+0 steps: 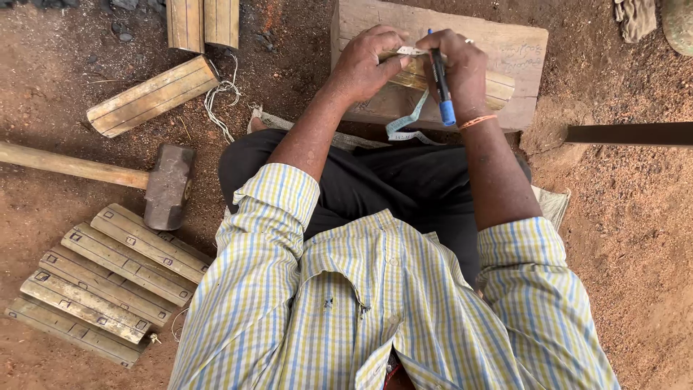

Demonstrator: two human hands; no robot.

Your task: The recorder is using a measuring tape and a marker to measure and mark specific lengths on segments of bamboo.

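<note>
My left hand (364, 63) presses a pale tape measure (404, 124) onto a split bamboo piece (498, 87) that lies on a wooden block (520, 50). My right hand (462, 68) grips a blue-capped marker pen (442, 83), its tip pointing at the bamboo beside the tape. The loose end of the tape hangs down off the block toward my lap. Both hands touch the bamboo piece, and most of it is hidden under them.
A sledgehammer (167, 184) lies on the red dirt at left. Several marked bamboo slats (108, 282) are lined up at lower left, more bamboo pieces (151, 94) sit at upper left with string (220, 101). A dark flat blade (628, 133) reaches in from the right.
</note>
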